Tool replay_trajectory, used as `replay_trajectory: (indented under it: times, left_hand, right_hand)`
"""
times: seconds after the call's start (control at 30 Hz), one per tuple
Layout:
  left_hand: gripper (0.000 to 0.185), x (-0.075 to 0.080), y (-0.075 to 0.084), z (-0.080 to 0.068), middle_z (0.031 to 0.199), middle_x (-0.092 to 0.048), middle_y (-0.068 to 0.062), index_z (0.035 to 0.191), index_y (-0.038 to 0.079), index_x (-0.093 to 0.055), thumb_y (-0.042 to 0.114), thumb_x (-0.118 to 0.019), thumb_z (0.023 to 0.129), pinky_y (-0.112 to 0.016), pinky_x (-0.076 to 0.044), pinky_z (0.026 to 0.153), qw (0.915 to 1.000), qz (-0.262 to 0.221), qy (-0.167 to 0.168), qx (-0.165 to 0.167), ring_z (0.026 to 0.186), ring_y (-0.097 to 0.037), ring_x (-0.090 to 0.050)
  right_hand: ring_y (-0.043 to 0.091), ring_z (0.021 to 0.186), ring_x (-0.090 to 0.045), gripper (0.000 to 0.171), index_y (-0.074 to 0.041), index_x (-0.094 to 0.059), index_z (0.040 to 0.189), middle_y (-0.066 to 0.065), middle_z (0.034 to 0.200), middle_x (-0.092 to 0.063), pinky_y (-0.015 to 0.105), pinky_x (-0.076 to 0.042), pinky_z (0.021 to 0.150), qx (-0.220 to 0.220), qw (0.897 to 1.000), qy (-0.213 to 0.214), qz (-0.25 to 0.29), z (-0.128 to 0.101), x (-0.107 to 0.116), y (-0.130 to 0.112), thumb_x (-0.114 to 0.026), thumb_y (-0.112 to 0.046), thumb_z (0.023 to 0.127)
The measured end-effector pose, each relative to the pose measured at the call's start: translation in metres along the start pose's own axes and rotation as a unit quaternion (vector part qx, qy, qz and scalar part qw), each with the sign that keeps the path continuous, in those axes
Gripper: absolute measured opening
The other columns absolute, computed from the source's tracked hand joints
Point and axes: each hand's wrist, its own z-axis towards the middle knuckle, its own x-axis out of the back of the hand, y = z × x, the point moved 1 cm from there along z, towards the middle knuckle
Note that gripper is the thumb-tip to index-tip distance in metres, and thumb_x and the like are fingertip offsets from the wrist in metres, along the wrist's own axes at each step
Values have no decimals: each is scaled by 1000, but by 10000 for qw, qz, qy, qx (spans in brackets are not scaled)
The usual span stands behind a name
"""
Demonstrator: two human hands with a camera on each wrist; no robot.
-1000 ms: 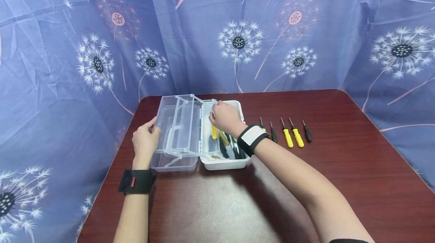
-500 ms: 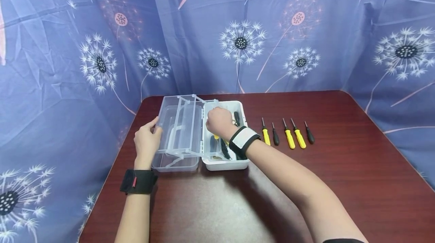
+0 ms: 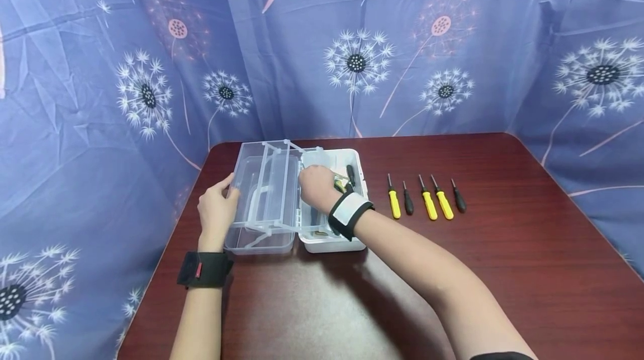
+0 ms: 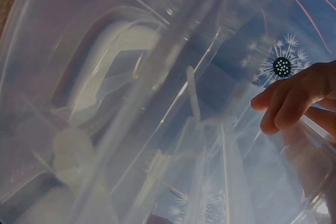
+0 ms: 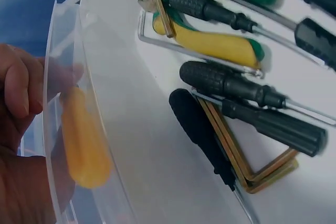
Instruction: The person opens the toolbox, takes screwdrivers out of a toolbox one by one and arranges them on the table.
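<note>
A toolbox stands open at the table's left: a white base (image 3: 359, 245) and a clear lid with tray (image 3: 261, 198) swung out to its left. My left hand (image 3: 216, 212) grips the clear lid's left edge, and its fingers (image 4: 289, 103) show curled over the plastic. My right hand (image 3: 314, 186) is inside the white base, against the clear tray wall. It holds a yellow-handled screwdriver (image 5: 84, 140), seen blurred through the clear plastic. Yellow-green pliers (image 5: 210, 40), black screwdrivers (image 5: 231, 85) and a brass hex key (image 5: 252, 166) lie in the base.
Several yellow and black screwdrivers (image 3: 427, 203) lie in a row on the dark red table (image 3: 503, 270), right of the box. Blue flowered curtain (image 3: 352, 41) closes in the table's back and sides.
My right hand has moved left across the white base to the clear tray wall, uncovering tools at the box's far right. My left hand has stayed on the lid.
</note>
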Motion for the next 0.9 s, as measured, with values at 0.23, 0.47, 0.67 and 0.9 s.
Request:
replay_trajectory:
  times: [0.23,0.47,0.67,0.9]
  left_hand:
    - [48,0,1,0,77,-71,-16,132,20,-59,14,-53,86,-28,-30,54,10000,12,18,6,49,-15,-39]
    - [47,0,1,-1,78,-72,-16,133,20,-59,14,-53,86,-29,-29,54,10000,41,12,11,50,-16,-39]
    - [47,-1,0,0,75,-71,-16,132,20,-59,14,-53,86,-29,-29,53,10000,6,15,-1,48,-14,-37]
    - [47,0,1,0,78,-72,-16,132,20,-60,14,-53,86,-29,-30,54,10000,15,31,-5,50,-15,-40]
  right_hand:
    - [20,68,-68,13,-11,-73,82,6,79,-73,36,-54,53,-26,10000,49,-1,-1,0,-1,-62,-18,84]
    - [20,67,-68,15,-11,-73,81,6,78,-73,36,-54,52,-8,9999,145,-27,-1,-1,1,-60,-17,86]
    - [21,66,-68,18,-11,-73,79,6,76,-73,37,-55,53,-38,9998,159,82,1,-3,3,-58,-18,87]
    - [22,62,-67,21,-10,-70,69,7,70,-71,38,-53,50,-36,9984,408,380,0,-2,8,-59,-19,85]
